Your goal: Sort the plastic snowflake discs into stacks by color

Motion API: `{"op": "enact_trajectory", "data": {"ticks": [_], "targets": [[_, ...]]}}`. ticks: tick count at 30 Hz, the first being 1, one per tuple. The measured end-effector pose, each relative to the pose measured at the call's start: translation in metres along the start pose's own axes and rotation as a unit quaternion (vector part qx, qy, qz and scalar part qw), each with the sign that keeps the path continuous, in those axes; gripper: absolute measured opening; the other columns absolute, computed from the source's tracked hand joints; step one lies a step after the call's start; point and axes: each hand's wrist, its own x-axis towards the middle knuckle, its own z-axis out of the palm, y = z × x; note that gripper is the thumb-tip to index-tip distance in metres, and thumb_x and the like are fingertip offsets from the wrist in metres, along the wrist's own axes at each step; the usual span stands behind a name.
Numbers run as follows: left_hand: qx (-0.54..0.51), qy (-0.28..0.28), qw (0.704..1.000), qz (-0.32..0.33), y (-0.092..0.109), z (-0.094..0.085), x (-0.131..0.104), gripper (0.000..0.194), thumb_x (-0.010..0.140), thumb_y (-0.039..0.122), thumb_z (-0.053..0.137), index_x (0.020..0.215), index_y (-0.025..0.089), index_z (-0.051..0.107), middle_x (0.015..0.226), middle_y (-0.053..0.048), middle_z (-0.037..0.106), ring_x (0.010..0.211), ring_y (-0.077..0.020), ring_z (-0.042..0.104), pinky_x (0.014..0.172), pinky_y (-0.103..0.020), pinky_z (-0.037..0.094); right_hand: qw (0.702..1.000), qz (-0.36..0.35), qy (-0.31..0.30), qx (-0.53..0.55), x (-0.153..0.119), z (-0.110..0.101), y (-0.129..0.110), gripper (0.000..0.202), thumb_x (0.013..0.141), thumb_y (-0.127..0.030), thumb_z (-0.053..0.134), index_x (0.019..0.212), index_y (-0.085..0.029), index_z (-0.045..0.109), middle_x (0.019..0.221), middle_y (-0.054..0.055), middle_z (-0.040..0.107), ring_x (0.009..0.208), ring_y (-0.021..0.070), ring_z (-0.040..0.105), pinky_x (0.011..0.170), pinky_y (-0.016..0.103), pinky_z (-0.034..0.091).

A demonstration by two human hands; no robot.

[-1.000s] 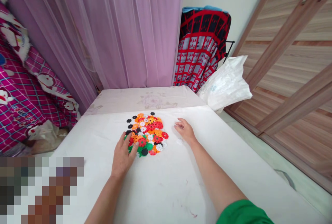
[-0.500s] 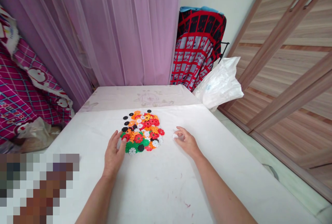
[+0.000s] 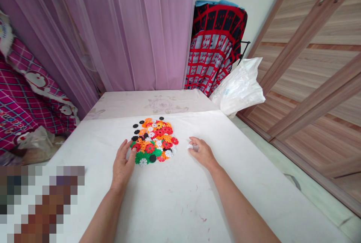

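A loose pile of flower-shaped plastic snowflake discs (image 3: 150, 148) in red, orange, green, black and white lies on the white tablecloth (image 3: 163, 201). At the pile's left edge is my left hand (image 3: 122, 166), open, with thumb and fingers apart. Its thumb tip is close to a red disc, but I cannot tell whether they touch. To the right of the pile, my right hand (image 3: 203, 155) pinches a small white snowflake disc (image 3: 190, 146) between thumb and fingertips. Part of that disc is hidden by the fingers.
A white plastic bag (image 3: 239, 85) leans at the table's far right corner. Purple curtains (image 3: 141, 29) hang behind the table. A wooden wardrobe (image 3: 310, 85) stands on the right, and a pink checked cloth (image 3: 34, 89) hangs on the left.
The view has shifted slightly. The white disc in my right hand looks turned a little; my left hand stays beside the pile.
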Motion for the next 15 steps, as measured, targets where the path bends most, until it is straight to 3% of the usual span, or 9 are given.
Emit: {"op": "enact_trajectory", "data": {"ticks": [4,7,10,15], "targets": [[0.002,0.001,1.000,-0.007,0.002,0.000,0.000,0.044,0.085,0.047,0.051,0.119,0.021,0.062,0.143,-0.011,0.049,0.131,-0.0270,0.047,0.097,-0.038,0.051,1.000,-0.003,0.003,-0.010,0.001,-0.002,0.002,0.045,0.068,-0.019,0.062,0.112,-0.025,0.062,0.093,0.001,0.070,0.089,0.0190,0.063,0.087,0.036,0.050],[0.004,-0.001,1.000,-0.012,0.002,0.001,0.000,0.044,0.085,0.046,0.051,0.120,0.022,0.061,0.144,-0.011,0.049,0.132,-0.0268,0.047,0.098,-0.038,0.050,0.999,-0.025,0.039,-0.018,-0.002,-0.001,-0.007,0.039,0.070,-0.022,0.062,0.108,-0.024,0.063,0.097,0.003,0.069,0.089,0.0195,0.063,0.086,0.036,0.050],[0.003,-0.005,1.000,-0.014,0.003,0.002,0.000,0.044,0.085,0.046,0.051,0.121,0.022,0.061,0.144,-0.011,0.048,0.132,-0.0266,0.047,0.099,-0.039,0.049,0.993,-0.088,0.074,-0.031,-0.009,0.007,-0.032,0.022,0.075,-0.023,0.060,0.096,-0.023,0.064,0.097,0.004,0.069,0.092,0.0200,0.061,0.087,0.036,0.048],[0.003,-0.009,1.000,-0.009,0.003,0.002,0.000,0.043,0.085,0.045,0.051,0.120,0.022,0.062,0.143,-0.010,0.049,0.131,-0.0266,0.047,0.099,-0.040,0.049,0.987,-0.154,0.016,-0.045,-0.018,0.031,-0.077,0.013,0.076,-0.020,0.063,0.088,-0.024,0.062,0.092,0.001,0.070,0.091,0.0198,0.060,0.082,0.034,0.044]]}}
